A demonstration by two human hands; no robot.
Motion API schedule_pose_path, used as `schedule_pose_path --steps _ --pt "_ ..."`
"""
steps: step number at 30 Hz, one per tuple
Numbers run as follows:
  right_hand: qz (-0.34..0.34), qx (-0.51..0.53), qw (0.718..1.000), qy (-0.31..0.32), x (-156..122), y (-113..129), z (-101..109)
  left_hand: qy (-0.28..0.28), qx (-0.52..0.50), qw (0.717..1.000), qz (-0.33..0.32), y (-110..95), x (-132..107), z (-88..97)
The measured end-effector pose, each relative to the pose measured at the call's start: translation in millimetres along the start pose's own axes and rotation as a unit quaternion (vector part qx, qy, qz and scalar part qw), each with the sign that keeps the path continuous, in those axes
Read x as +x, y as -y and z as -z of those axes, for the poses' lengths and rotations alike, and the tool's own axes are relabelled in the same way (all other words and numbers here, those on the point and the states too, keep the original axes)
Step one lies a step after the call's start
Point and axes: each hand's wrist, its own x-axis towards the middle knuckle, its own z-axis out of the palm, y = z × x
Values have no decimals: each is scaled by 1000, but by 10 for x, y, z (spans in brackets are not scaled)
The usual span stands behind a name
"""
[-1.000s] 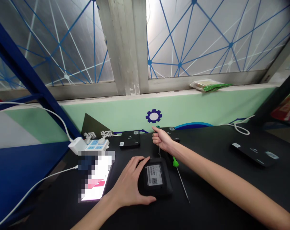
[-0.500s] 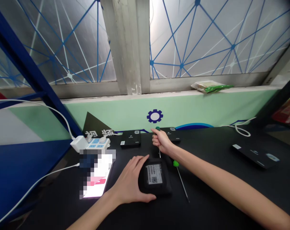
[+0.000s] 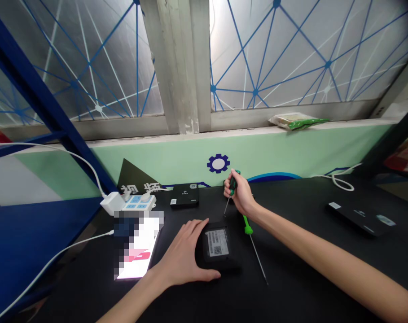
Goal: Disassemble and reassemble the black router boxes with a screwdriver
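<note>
A black set-top box [image 3: 235,258] lies label side up on the black table, a white printed label on it. My left hand [image 3: 186,253] grips its left side, thumb at the near edge and fingers at the far edge. My right hand [image 3: 240,193] is closed round the dark green and black handle of a screwdriver [image 3: 235,179]. Its thin shaft slants down to the left, the tip just beyond the box's far edge and seemingly apart from it. Beside the box on the right lies a second screwdriver [image 3: 248,228] with a bright green handle, partly hidden by my right hand.
Left of my left hand lies a lit, partly blurred phone or tablet [image 3: 139,255] on a cable. Behind it is a white power strip [image 3: 138,202] with plugs. More black boxes lie at the back [image 3: 184,195] and right [image 3: 360,218]. A green packet [image 3: 298,121] rests on the sill.
My right hand has moved right and slightly up with the screwdriver, whose shaft now leans more and sits clear above the box's far edge. My left hand stays on the box.
</note>
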Motion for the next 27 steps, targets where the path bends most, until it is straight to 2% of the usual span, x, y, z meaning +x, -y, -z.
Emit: schedule_pose_path --steps 3,6,8,13,17,22,27 --pt "58 -151 987 -24 -15 93 165 -2 4 1000 -1 -9 -11 6" --pt "93 -314 944 -27 -140 111 333 -21 3 1000 -17 -16 -16 1" --pt "104 -382 918 0 -269 89 408 -28 4 999 -26 -18 -13 -4" --pt "114 -481 869 17 -550 16 450 -23 17 999 -21 -17 -3 0" --pt "118 -567 815 33 -612 -19 459 -11 26 999 -17 -11 -5 12" --pt "183 -652 731 79 -611 -67 509 -5 13 1000 -22 -15 -5 19" --pt "242 -696 667 113 -632 -78 524 0 -3 1000 -10 -62 -16 43"
